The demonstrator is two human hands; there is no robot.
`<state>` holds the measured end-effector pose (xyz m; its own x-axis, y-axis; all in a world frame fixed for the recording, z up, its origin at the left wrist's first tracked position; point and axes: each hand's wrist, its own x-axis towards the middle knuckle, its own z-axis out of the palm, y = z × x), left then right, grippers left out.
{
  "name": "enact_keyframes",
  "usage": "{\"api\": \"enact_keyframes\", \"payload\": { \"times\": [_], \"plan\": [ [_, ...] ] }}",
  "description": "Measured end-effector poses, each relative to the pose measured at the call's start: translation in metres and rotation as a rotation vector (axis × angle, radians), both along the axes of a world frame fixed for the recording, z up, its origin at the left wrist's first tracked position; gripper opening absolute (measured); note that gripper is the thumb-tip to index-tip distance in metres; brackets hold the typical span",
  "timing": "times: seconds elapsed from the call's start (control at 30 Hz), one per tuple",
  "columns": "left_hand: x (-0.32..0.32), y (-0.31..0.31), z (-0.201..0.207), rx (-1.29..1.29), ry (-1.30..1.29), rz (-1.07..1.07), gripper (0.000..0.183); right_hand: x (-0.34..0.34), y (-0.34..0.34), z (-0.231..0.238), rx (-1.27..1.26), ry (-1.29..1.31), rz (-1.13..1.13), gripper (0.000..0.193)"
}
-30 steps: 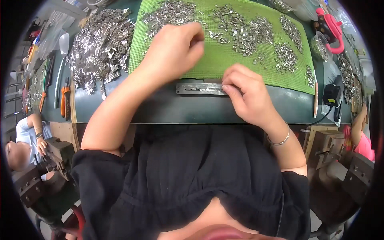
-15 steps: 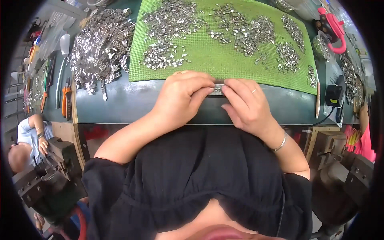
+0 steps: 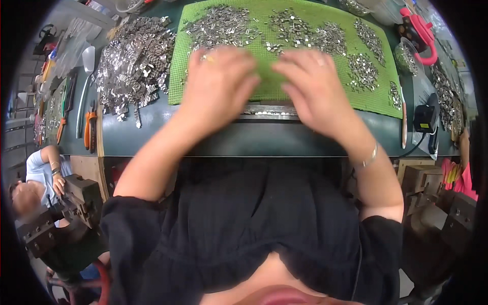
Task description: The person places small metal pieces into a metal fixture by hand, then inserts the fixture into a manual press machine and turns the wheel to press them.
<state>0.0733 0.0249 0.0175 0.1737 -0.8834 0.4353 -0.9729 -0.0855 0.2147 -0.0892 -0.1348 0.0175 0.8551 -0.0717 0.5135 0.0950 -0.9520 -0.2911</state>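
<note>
My left hand (image 3: pixel 218 84) hovers over or touches the near part of a green textured mat (image 3: pixel 274 94), beside a pile of small metal pieces (image 3: pixel 223 25). Facing it, my right hand (image 3: pixel 317 94) reaches onto the mat below other small metal clusters (image 3: pixel 292 25). Motion smears the fingers of both hands, and whether they pinch any piece does not show. Between my wrists, along the near edge of the mat, lies a narrow metal bar (image 3: pixel 272 113) with a row of small shiny pieces in it. Part of the bar is hidden behind my hands.
A heap of linked metal strips (image 3: pixel 134 66) lies left of the mat. Orange-handled pliers (image 3: pixel 90 127) and a white scoop (image 3: pixel 88 60) are farther left. A black adapter (image 3: pixel 423 119) and a tub of metal bits (image 3: pixel 406 56) stand right. Another person (image 3: pixel 43 168) works at far left.
Both hands have left the metal bar and moved forward onto the mat, drawing slightly apart. More of the bar now shows.
</note>
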Motion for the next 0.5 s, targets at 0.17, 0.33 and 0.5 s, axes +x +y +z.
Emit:
{"api": "enact_keyframes", "payload": {
  "times": [0.17,0.33,0.5],
  "plan": [
    [0.040,-0.038,-0.011,0.129,-0.200,0.218,0.031,0.072,-0.031,-0.021,-0.137,0.090,-0.130,0.030],
    [0.030,-0.042,-0.012,0.247,-0.223,0.186,0.022,0.087,-0.020,-0.027,-0.102,0.301,-0.202,0.030],
    [0.032,-0.040,-0.017,0.110,-0.152,0.145,0.014,0.073,-0.008,-0.023,-0.156,0.274,-0.159,0.029]
  ]
}}
